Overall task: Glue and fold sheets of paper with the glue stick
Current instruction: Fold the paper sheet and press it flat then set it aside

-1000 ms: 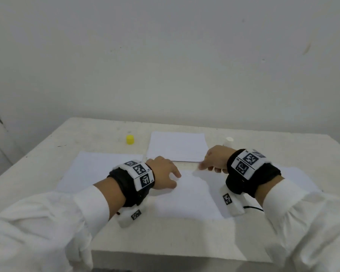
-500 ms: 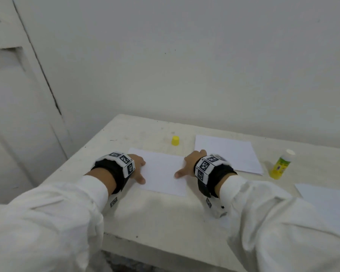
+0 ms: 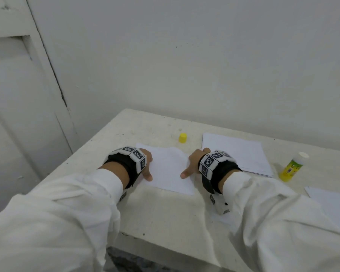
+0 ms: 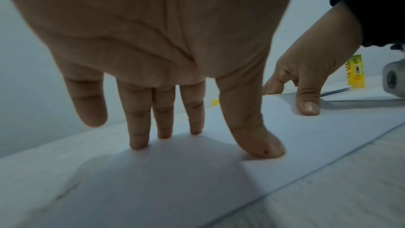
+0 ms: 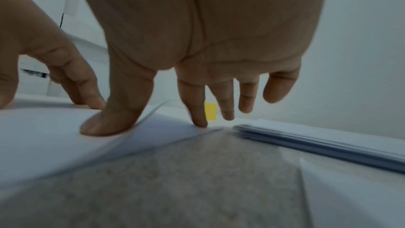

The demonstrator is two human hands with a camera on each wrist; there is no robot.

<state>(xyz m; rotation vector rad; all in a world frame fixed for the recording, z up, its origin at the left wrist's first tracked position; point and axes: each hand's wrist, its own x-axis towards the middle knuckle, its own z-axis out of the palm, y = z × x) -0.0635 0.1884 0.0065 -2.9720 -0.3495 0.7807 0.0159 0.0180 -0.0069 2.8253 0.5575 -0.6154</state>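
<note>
Both hands flat-fingered on the folded sheet [image 3: 166, 169] near the table's [image 3: 165, 213] left front edge. My left hand [image 3: 146, 163] presses with thumb and fingertips spread; my right hand [image 3: 193, 162] does likewise, thumb on top, fingers straight, gripping nothing. From the right wrist view, the top layer lifts slightly beside my thumb. Glue stick [image 3: 291, 166] stands uncapped toward the right, its yellow cap [image 3: 182, 138] near the back edge, paper stack [image 3: 238, 154] between them. Risk, as I judge it: uneven pressure skews the layers or creases them; exposed glue dries.
</note>
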